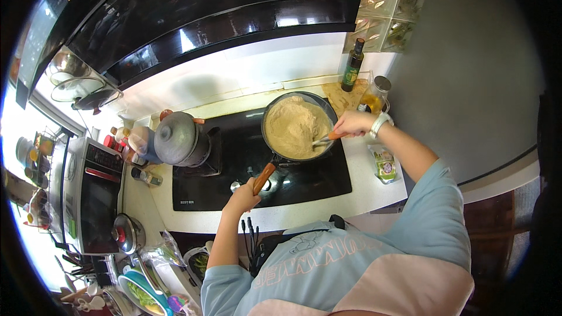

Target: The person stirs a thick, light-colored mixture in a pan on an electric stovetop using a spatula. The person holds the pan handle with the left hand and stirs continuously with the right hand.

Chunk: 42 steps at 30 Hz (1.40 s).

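Head view. I see the left hand closed around the wooden handle of the pan. The pan is over the right part of the black hob; I cannot tell whether it rests fully on the burner. It holds tan powder, heaped toward the middle and back.

The right hand, a pale band at its wrist, grasps the utensil by its orange-brown handle. The utensil's metal end sits in the powder near the pan's right side; I cannot make out its full shape.

Surroundings: lidded grey pot on the hob's left burner; dark bottle upright behind the pan, to the right, with a jar just beside it; green-and-clear packet on the counter, right of the hob.
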{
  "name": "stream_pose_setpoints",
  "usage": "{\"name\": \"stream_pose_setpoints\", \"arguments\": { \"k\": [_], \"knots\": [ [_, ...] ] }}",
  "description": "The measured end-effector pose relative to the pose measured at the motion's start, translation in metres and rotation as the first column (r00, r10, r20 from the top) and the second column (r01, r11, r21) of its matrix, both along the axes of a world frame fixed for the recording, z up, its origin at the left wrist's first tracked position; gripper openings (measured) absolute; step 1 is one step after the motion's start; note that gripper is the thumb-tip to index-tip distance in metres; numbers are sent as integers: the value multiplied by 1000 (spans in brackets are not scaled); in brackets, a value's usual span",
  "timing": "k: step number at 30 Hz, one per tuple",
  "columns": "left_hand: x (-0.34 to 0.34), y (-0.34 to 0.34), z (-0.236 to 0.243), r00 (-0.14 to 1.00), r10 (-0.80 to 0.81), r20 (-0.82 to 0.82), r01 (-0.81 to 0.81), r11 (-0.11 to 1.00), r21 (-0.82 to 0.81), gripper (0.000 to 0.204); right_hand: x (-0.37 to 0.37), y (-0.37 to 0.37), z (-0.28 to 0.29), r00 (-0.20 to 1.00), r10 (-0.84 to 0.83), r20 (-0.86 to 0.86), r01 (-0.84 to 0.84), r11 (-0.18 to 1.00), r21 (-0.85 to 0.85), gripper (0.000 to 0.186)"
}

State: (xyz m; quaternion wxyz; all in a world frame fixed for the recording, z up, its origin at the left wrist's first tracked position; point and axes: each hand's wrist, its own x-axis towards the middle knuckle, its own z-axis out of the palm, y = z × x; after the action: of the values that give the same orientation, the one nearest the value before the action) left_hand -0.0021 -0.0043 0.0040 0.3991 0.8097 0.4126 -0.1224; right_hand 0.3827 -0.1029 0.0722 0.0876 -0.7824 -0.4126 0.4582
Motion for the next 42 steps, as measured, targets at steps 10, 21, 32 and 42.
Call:
{"name": "stream_pose_setpoints", "arguments": {
  "k": [10,21,32,42],
  "knots": [
    [-2,0,-2,1000,-9,21,9,1000,11,39,-51,-21,-54,980,-180,-88,194,963,189,34],
    [-1,0,-2,1000,14,13,-14,1000,7,39,-27,-17,-93,937,-259,-235,327,887,325,35],
    [-2,1,-6,999,-13,37,12,999,34,38,-32,-62,-63,740,-43,671,-465,688,557,35],
    [-1,0,-4,1000,0,15,0,1000,9,44,-4,-68,26,280,93,956,-871,443,212,29]
  ]
}}
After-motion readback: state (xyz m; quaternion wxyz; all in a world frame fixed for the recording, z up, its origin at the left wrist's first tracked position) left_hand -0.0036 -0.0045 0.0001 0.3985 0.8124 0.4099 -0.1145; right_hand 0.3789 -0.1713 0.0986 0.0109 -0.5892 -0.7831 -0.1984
